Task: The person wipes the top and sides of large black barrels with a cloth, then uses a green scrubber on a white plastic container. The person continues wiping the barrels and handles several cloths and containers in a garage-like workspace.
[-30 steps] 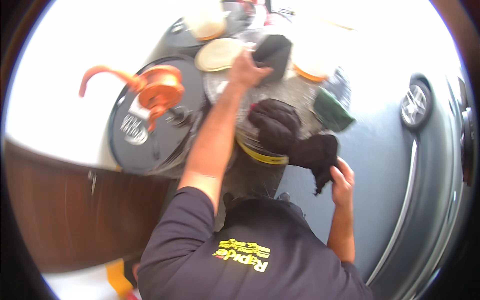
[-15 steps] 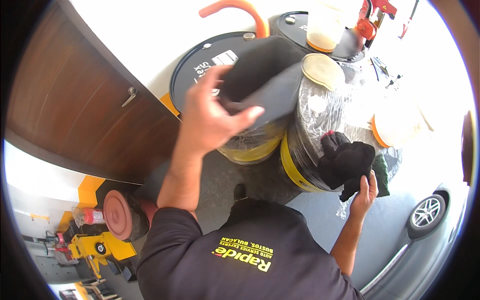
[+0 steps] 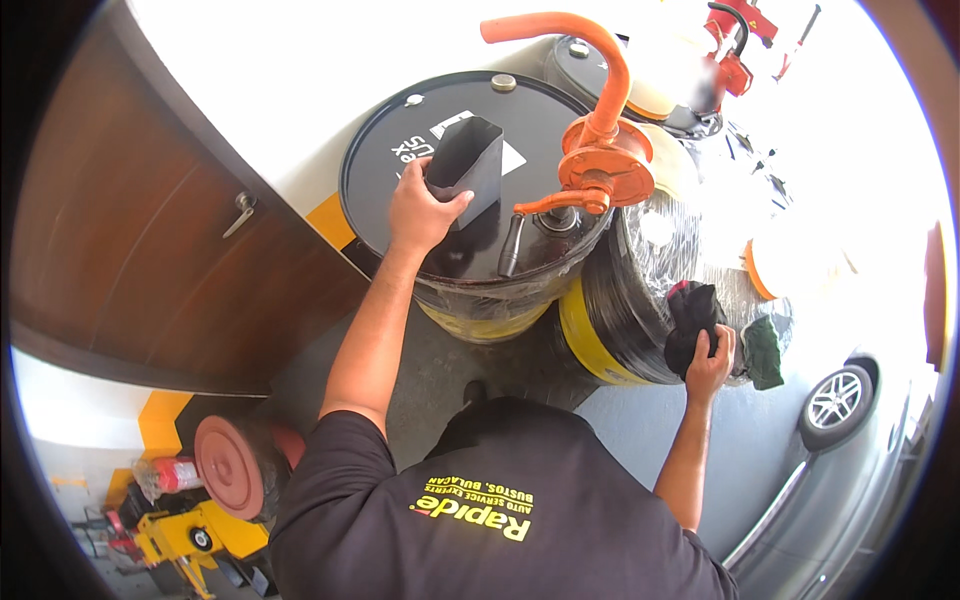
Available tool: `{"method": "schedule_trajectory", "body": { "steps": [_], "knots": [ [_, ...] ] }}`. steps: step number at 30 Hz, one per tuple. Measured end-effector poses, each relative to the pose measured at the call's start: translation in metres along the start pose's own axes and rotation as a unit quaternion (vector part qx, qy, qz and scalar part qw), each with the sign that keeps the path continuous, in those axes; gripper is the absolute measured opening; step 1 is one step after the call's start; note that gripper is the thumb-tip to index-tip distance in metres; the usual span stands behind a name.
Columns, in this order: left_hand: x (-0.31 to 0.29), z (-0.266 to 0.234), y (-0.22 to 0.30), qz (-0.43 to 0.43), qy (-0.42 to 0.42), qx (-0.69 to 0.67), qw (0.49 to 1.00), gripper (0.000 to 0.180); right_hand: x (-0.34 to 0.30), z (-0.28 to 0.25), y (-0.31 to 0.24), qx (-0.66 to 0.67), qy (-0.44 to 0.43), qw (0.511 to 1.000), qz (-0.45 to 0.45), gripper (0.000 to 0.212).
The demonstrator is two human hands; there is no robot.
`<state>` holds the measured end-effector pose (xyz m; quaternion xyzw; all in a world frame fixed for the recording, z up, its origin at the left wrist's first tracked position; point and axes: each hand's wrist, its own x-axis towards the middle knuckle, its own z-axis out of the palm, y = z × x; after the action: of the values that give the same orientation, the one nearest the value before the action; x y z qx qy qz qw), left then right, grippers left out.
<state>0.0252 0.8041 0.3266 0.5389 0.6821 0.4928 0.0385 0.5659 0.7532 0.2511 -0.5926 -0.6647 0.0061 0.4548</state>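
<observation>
My left hand [image 3: 422, 212] grips the rim of a black open-topped box [image 3: 482, 165], thumb on the near side. The box is at the top of a black drum [image 3: 545, 115], left of an orange rotary hand pump [image 3: 606, 165] with a crank handle; whether it touches the lid I cannot tell. To the right, my right hand [image 3: 708, 362] is closed on a bunched black cloth [image 3: 692, 322] with a small red patch. It is beside a second drum [image 3: 615, 300] wrapped in clear film. A dark green cloth [image 3: 763, 352] hangs just right of that hand.
Behind stands another black drum [image 3: 575, 68] with a pale bucket [image 3: 665, 75]. A brown door [image 3: 130, 200] with a lever handle is at left. Lower left are a pink-lidded bin [image 3: 228, 468] and yellow equipment [image 3: 205, 535]. A grey car [image 3: 850, 480] stands at right.
The black box has moved away from the camera, down toward the drum top, uncovering the orange pump. My right hand with the black cloth has shifted slightly left and up.
</observation>
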Motion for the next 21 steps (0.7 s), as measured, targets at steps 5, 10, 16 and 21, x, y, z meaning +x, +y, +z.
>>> {"method": "schedule_trajectory", "body": {
  "steps": [5,10,16,21],
  "knots": [
    [0.006,0.009,0.011,0.013,-0.003,0.054,0.998,0.073,-0.002,0.004,-0.006,-0.016,0.019,1.000,0.012,0.026],
    [-0.005,0.014,0.044,-0.008,0.014,0.131,0.991,0.093,-0.006,0.001,-0.008,-0.020,0.033,0.999,0.009,0.023],
    [-0.027,-0.007,0.100,0.255,0.200,0.071,0.943,0.086,0.007,-0.005,-0.027,-0.028,0.042,0.999,-0.008,0.026],
    [-0.085,0.046,0.232,0.435,0.084,-0.122,0.888,0.057,0.006,-0.017,-0.011,0.036,0.013,0.999,0.031,0.027]
  ]
}}
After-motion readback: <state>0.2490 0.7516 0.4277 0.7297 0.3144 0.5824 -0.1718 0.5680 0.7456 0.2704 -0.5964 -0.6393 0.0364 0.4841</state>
